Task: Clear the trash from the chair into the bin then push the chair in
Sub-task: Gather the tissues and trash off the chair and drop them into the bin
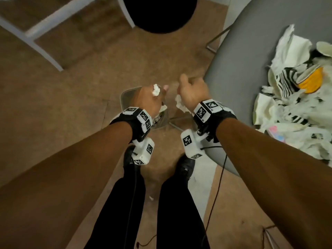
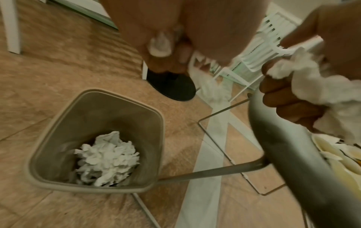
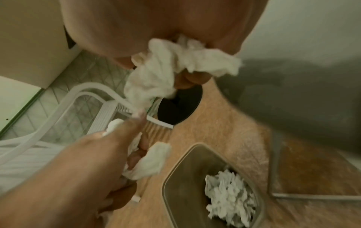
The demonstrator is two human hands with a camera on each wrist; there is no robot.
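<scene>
Both hands hover over a small tan bin (image 2: 58, 115) on the floor, which has crumpled white tissue (image 2: 107, 158) in its bottom. My left hand (image 1: 154, 97) grips a wad of white tissue (image 1: 156, 89), also seen from the right wrist (image 3: 152, 162). My right hand (image 1: 190, 92) grips another crumpled tissue (image 3: 171, 69) that hangs below the fist. The grey chair seat (image 1: 251, 51) is just to the right. A pile of torn white paper, striped wrappers and an orange scrap (image 1: 296, 97) lies on it.
A round black base (image 1: 158, 13) and white furniture legs (image 1: 36, 33) stand ahead on the brown carpet. The chair's thin metal leg frame (image 2: 215, 115) runs beside the bin. One small white scrap (image 1: 151, 198) lies between my feet. A black cable (image 1: 221, 177) trails near my right leg.
</scene>
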